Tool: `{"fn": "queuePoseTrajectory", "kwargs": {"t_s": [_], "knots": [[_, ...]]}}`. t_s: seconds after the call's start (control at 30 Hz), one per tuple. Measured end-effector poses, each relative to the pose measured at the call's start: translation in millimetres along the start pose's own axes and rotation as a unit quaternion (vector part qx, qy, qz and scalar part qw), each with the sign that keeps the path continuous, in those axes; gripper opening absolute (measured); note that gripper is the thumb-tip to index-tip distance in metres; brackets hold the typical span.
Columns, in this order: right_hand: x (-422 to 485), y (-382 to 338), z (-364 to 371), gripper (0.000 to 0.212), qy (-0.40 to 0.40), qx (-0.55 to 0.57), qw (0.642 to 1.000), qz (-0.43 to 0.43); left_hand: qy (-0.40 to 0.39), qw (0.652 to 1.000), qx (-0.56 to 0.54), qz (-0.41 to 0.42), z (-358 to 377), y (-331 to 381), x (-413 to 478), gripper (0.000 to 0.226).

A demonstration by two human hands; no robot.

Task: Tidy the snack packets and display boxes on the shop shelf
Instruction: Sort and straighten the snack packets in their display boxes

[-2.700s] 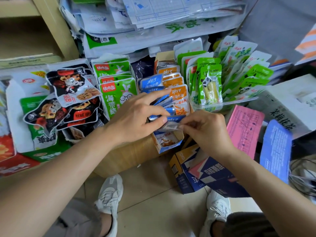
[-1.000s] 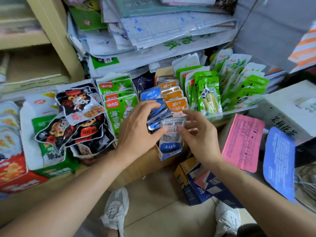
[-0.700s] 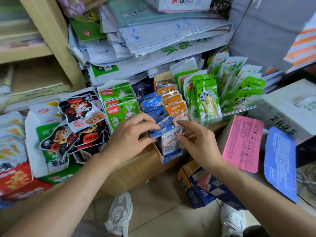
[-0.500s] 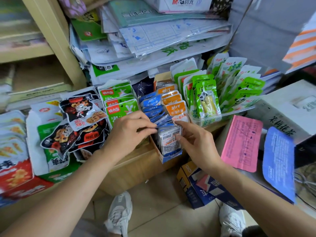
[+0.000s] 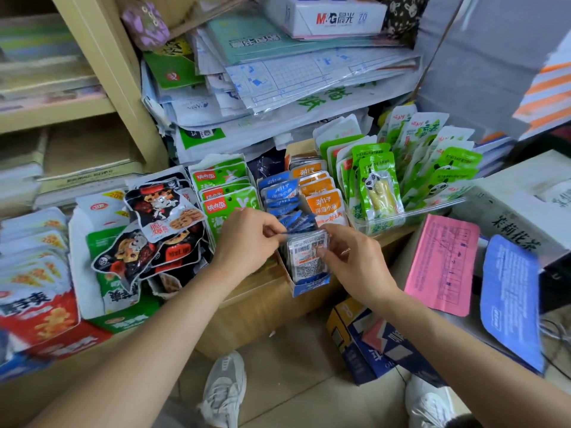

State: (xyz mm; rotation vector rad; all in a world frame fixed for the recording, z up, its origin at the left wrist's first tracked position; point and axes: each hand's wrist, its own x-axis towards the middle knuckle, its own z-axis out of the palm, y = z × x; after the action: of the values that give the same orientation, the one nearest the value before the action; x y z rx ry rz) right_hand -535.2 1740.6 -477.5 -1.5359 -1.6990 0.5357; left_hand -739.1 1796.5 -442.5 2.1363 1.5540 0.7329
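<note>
A narrow blue display box (image 5: 310,285) juts over the shelf's front edge, filled with small blue snack packets (image 5: 282,193). My left hand (image 5: 247,245) pinches the edge of one blue packet at the row's front. My right hand (image 5: 355,261) holds the front packet (image 5: 306,257), which shows its silver barcode side, with the thumb on its face. Orange packets (image 5: 324,205) stand in the row to the right.
Green seaweed packets (image 5: 228,199) stand left of the blue row and black cartoon packets (image 5: 154,230) lie further left. A clear tray of green panda packets (image 5: 380,186) sits right. Pink (image 5: 441,261) and blue (image 5: 509,295) papers, stacked stationery above, cartons on the floor (image 5: 374,338).
The silver-backed packet has gone down into the front of the blue box. My left hand has drawn back from pressing the blue packets to pinching one edge. The camera tilted upward.
</note>
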Motion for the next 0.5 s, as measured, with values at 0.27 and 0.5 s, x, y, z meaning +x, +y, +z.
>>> {"fn": "queuePoseTrajectory", "kwargs": {"t_s": [0.27, 0.5], "knots": [[-3, 0, -1, 0.034, 0.011, 0.022, 1.000, 0.018, -0.119, 0.988, -0.090, 0.036, -35, -10, -5, 0.031], [-5, 0, 4, 0.045, 0.037, -0.006, 0.998, -0.044, -0.034, 0.990, -0.101, 0.093, -7, 7, -17, 0.017]]}}
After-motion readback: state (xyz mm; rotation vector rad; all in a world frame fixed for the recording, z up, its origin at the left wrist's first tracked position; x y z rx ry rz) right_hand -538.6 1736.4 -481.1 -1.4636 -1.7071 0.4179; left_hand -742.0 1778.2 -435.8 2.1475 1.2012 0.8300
